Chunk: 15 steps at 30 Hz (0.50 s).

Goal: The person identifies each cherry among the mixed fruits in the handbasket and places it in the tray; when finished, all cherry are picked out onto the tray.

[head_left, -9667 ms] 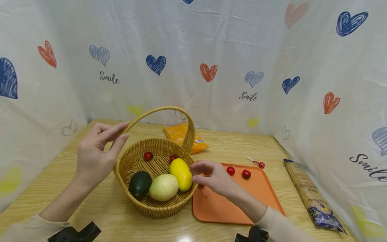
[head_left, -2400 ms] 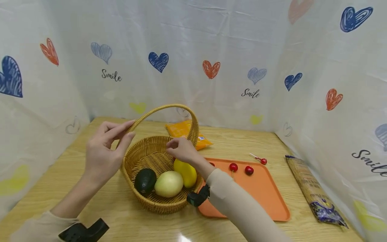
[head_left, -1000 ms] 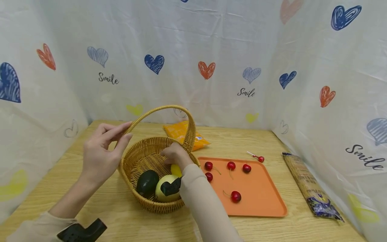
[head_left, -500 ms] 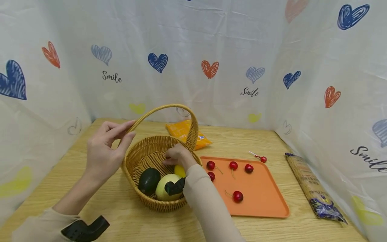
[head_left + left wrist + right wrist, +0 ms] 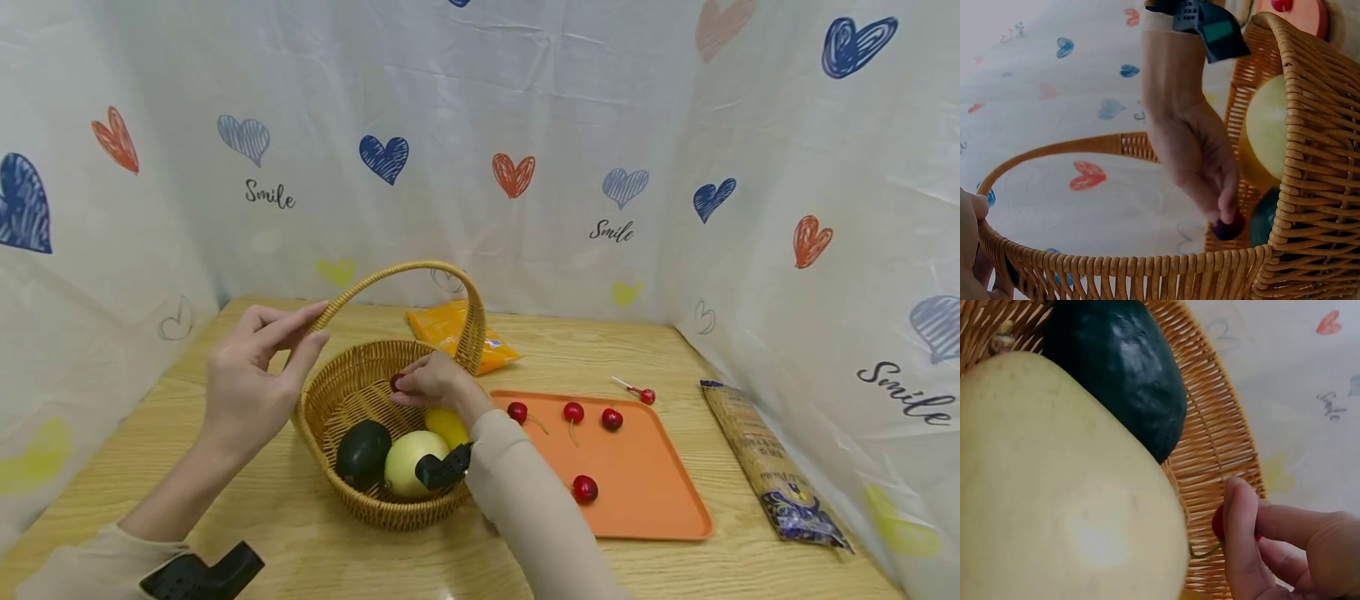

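My left hand (image 5: 251, 375) pinches the arched handle (image 5: 405, 267) of a round wicker basket (image 5: 397, 515) on the table, fingers and thumb on its left side. Inside the basket, my right hand (image 5: 438, 383) pinches a dark red cherry (image 5: 396, 382) between thumb and fingers. In the right wrist view the cherry (image 5: 1217, 522) shows a green stem. Below that hand lie a dark green avocado-like fruit (image 5: 363, 452), a pale green melon-like fruit (image 5: 405, 467) and a smooth yellow fruit (image 5: 447, 427), partly hidden by my wrist and sleeve.
Right of the basket lies an orange tray (image 5: 637, 475) with several stemmed cherries (image 5: 573, 412). Behind it is a red lollipop (image 5: 647, 396). An orange packet (image 5: 442, 325) lies behind the basket, and a long tan and purple packet (image 5: 772, 467) along the right side.
My right hand, deep in the basket half a second ago, has risen slightly with a cherry. Two cherries lay in the basket at first; more are on the tray now. My left hand keeps its hold.
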Available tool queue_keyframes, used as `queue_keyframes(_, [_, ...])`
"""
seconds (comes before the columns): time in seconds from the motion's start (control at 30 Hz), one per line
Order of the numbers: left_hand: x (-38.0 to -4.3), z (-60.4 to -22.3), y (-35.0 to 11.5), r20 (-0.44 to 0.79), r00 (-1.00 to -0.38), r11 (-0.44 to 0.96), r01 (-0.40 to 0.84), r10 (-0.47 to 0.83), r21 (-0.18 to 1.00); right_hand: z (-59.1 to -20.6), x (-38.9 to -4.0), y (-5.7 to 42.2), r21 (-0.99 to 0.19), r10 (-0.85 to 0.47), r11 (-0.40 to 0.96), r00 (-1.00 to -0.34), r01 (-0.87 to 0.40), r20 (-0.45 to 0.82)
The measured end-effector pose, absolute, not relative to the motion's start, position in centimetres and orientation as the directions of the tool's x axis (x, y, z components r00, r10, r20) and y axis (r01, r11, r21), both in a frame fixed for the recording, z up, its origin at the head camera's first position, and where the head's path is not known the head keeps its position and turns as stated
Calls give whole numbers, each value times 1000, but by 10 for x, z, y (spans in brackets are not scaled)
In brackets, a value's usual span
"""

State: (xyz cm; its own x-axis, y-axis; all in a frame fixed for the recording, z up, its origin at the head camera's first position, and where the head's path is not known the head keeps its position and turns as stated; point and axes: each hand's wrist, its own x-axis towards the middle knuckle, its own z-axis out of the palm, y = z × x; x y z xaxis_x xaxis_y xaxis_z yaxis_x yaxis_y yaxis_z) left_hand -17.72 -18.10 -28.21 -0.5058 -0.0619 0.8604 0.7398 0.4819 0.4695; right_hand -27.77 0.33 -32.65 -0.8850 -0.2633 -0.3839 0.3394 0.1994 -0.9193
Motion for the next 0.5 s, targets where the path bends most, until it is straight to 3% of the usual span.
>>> queue_keyframes(0.5, [-176,-282,-180,864,-499,501,732,-66,461,-305,-260,34,-924,-524,381,-830,-29,-189])
